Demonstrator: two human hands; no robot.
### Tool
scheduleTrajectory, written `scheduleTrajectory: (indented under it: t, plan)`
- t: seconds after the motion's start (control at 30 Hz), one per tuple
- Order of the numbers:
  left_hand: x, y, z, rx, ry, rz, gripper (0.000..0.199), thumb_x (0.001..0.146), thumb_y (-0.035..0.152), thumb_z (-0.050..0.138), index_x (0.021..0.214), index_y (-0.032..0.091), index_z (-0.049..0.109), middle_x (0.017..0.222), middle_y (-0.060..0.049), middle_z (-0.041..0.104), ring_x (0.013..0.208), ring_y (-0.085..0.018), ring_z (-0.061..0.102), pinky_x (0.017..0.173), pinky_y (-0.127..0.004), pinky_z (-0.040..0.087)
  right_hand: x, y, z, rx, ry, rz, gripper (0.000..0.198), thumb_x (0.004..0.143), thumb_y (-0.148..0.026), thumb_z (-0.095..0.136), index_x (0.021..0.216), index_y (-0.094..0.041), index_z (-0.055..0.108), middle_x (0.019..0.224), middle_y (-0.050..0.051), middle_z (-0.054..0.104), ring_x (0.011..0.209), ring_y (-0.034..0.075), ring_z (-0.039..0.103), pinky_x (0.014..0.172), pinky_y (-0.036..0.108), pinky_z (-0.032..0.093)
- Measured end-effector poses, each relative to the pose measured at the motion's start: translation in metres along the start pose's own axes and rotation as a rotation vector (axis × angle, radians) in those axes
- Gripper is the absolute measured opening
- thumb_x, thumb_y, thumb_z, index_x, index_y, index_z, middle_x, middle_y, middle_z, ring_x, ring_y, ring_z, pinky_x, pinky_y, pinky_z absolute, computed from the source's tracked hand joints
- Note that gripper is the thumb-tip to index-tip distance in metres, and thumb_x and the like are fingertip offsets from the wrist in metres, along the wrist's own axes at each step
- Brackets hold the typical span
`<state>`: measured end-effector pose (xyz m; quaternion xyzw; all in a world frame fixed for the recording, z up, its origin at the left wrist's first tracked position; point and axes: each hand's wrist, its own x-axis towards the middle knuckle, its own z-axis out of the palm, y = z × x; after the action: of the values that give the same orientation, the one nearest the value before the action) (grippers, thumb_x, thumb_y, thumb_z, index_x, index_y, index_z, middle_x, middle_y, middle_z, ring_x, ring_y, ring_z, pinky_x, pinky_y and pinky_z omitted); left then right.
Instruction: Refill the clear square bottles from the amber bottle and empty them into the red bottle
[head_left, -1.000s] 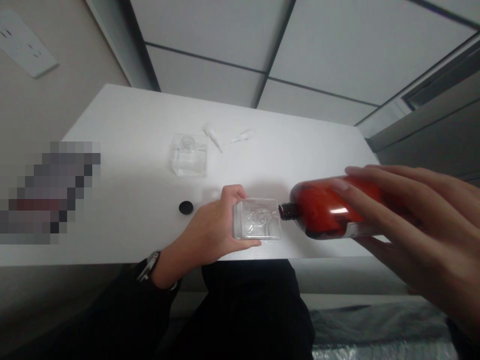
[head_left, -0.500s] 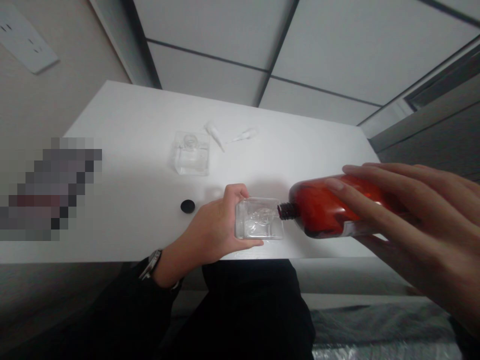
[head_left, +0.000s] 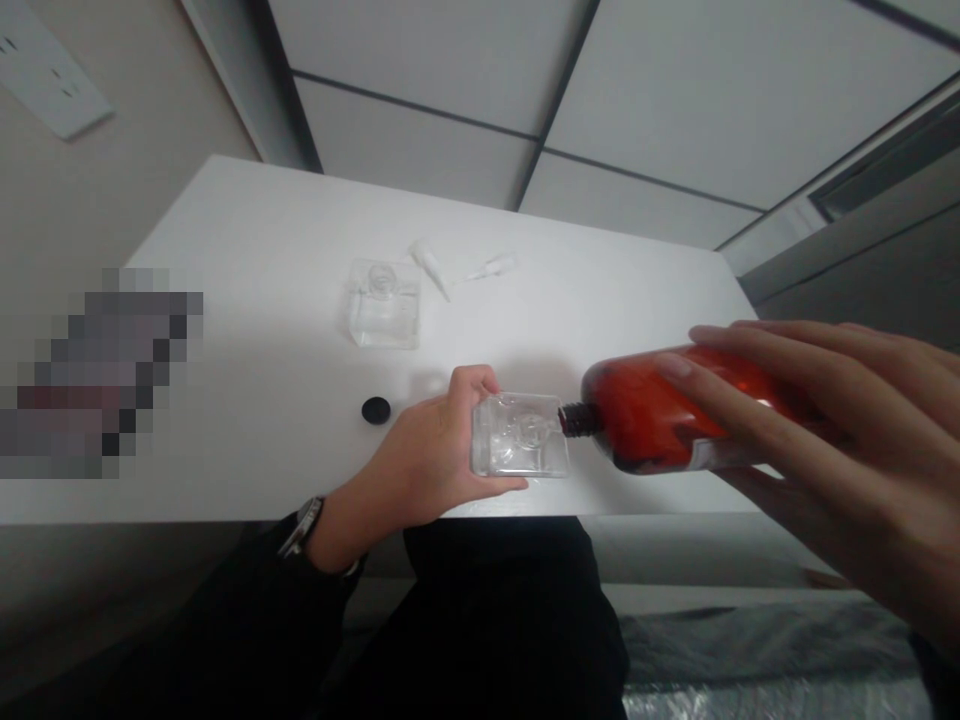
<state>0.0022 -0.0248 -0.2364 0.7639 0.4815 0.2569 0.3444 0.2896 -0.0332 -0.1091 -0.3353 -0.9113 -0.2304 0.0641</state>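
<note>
Red translucent bottle [head_left: 637,415]: held nearly horizontal in my right hand [head_left: 840,440], its dark threaded neck directed left. My right hand enters from the right edge, back uppermost, fingers extended side by side along the top of the bottle and thumb supporting from below; the grip is closed around the body. A pale label is partly visible beneath the fingers.

Clear square bottle [head_left: 517,450]: located near the front edge of the white surface [head_left: 262,310], clamped in my left hand [head_left: 424,455]. My left forearm rises from the lower left, a wristwatch [head_left: 304,525] at the wrist. The index finger bends around the far side; the thumb lies straight along the near side. The red bottle's mouth sits at the clear bottle's right rim; contact cannot be determined.

Adjacent items: a black cap [head_left: 376,411] lies just left of my left hand. Farther back stands a second clear bottle [head_left: 385,320], with two white tapered nozzles [head_left: 431,270] lying to its right.
</note>
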Motion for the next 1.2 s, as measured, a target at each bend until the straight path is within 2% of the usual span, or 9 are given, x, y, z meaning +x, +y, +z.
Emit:
scheduleTrajectory:
  t: [0.23,0.43,0.63,0.73,0.97,1.2]
  plan:
    - [-0.001,-0.001,0.0,0.003,0.004,0.013,0.085,0.073,0.05,0.09,0.132,0.026,0.035,0.122,-0.009,0.068,0.097,-0.031,0.076,0.081,-0.04,0.058,-0.003,0.001,-0.001,0.006,-0.008,0.022,0.082,0.103,-0.017,0.058,0.172,-0.039,0.02,0.152,0.016,0.064,0.128,0.045,0.068,0.095,0.064,0.061]
    - [-0.001,0.002,-0.002,0.0,-0.006,-0.005,0.082,0.073,0.049,0.09,0.133,0.025,0.039,0.118,-0.008,0.07,0.094,-0.03,0.075,0.08,-0.04,0.057,-0.003,0.003,-0.002,0.0,-0.006,0.003,0.089,0.097,-0.011,0.067,0.172,-0.036,0.024,0.152,0.018,0.064,0.126,0.048,0.069,0.097,0.066,0.06]
    - [0.0,0.011,-0.009,0.054,-0.054,-0.043,0.069,0.074,0.048,0.09,0.127,0.027,0.049,0.099,-0.002,0.07,0.084,-0.028,0.073,0.071,-0.035,0.051,-0.003,0.003,-0.003,-0.004,-0.023,0.007,0.093,0.096,-0.008,0.066,0.172,-0.038,0.022,0.155,0.017,0.062,0.129,0.049,0.067,0.099,0.067,0.059]
    - [0.0,0.011,-0.01,0.062,-0.054,-0.041,0.067,0.074,0.048,0.09,0.125,0.027,0.051,0.096,-0.001,0.069,0.083,-0.028,0.072,0.07,-0.034,0.049,-0.003,0.004,-0.003,-0.003,-0.034,0.01,0.092,0.097,-0.008,0.064,0.172,-0.04,0.021,0.156,0.015,0.061,0.132,0.046,0.066,0.102,0.066,0.058]
    - [0.0,0.006,-0.007,0.058,-0.033,-0.025,0.072,0.074,0.051,0.09,0.126,0.026,0.047,0.098,-0.002,0.069,0.085,-0.029,0.073,0.072,-0.036,0.052,-0.003,0.005,-0.007,0.021,-0.017,-0.024,0.088,0.098,-0.009,0.062,0.171,-0.041,0.023,0.158,0.015,0.059,0.134,0.047,0.065,0.103,0.068,0.058]
    - [-0.001,0.005,-0.005,0.031,-0.019,-0.014,0.076,0.074,0.051,0.089,0.13,0.026,0.043,0.108,-0.005,0.071,0.092,-0.031,0.075,0.078,-0.039,0.055,-0.002,0.006,-0.01,0.0,-0.051,-0.014,0.082,0.102,-0.015,0.058,0.171,-0.042,0.024,0.162,0.012,0.057,0.138,0.046,0.062,0.105,0.069,0.057]
